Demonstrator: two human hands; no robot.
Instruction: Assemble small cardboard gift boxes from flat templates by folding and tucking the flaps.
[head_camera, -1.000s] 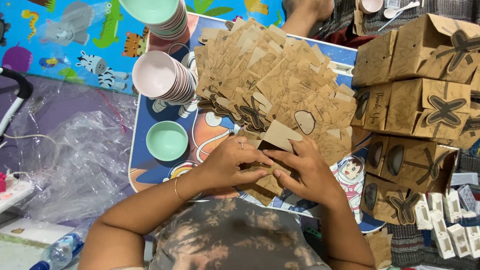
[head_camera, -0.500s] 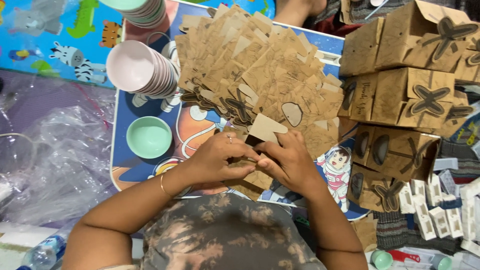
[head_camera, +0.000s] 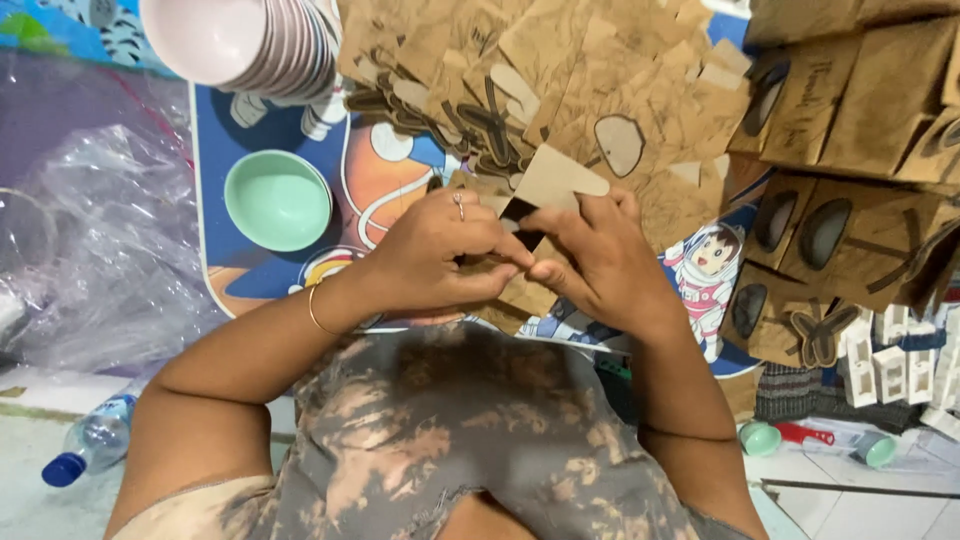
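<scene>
Both hands are busy at the middle of the scene: my left hand (head_camera: 440, 255) pinches the brown cardboard box blank (head_camera: 535, 190) from the left, thumb and fingers clenched on its lower edge, and my right hand (head_camera: 600, 265) grips the same piece from the right, fingertips meeting the left ones over a dark slit in the card. One flap stands up and points away from me, so I judge this box to be only partly folded, with its sides not yet closed. Done work sits at the far right, where a stack of finished brown boxes (head_camera: 850, 130) with butterfly cut-outs and oval windows is piled high. What is left looks like a good deal: a heap of flat blanks (head_camera: 560, 70) spreads across the far middle, just beyond my fingers. All this lies on a low counter with a blue cartoon-printed top (head_camera: 240, 290). On its left part rests a mint green bowl (head_camera: 277, 200), and farther off a tilted stack of pink bowls (head_camera: 240, 45). Left of the counter is crumpled clear plastic sheeting (head_camera: 90, 250), and a plastic bottle with a blue cap (head_camera: 90, 445) lies on the pale tiled floor (head_camera: 870, 510) near me.
</scene>
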